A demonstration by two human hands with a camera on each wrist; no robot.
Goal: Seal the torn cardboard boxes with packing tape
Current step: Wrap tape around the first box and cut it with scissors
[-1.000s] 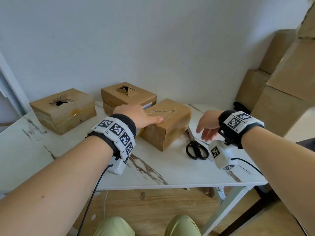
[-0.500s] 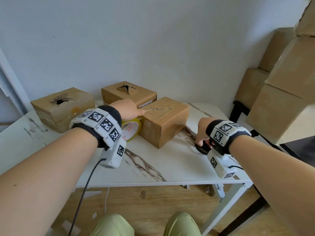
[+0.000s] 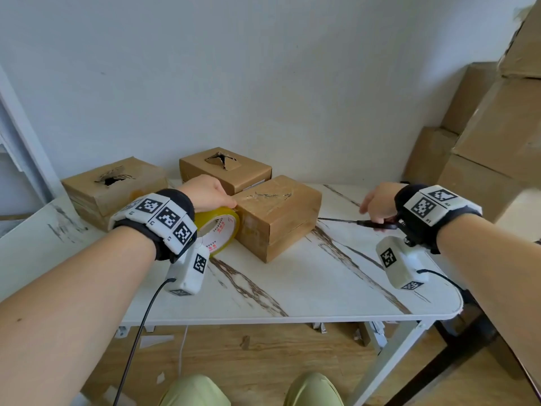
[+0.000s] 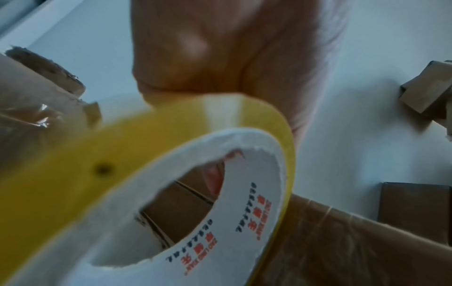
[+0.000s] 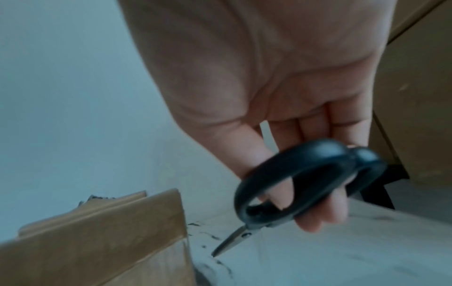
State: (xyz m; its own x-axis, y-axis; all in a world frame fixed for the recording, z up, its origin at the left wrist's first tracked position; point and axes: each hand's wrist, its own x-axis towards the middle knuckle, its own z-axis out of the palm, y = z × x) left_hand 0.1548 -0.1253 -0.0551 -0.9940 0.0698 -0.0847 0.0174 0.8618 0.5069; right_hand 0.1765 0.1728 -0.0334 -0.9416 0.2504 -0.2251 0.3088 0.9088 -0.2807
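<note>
On the white marbled table [image 3: 307, 285] three cardboard boxes are seen. The nearest box [image 3: 278, 213], with a torn scratch on its top, is placed in the middle of the table. A second box [image 3: 225, 168] with a torn hole is found behind it, near the wall, and a third box [image 3: 114, 186], also with a hole on top, is placed at the left.

The roll of yellow packing tape [image 3: 218, 230] is held upright by the left hand [image 3: 207, 191], just beside the left side of the nearest box; the fingers are curled over the top of the roll, and in the left wrist view a fingertip is seen inside its white core.

The black-handled scissors [image 3: 360, 222] are gripped by the right hand [image 3: 377, 202], with fingers passed through the handle loops. The blades are kept together and are pointed to the nearest box, above the table surface. More boxes [image 3: 491, 136] are stacked at the right.
</note>
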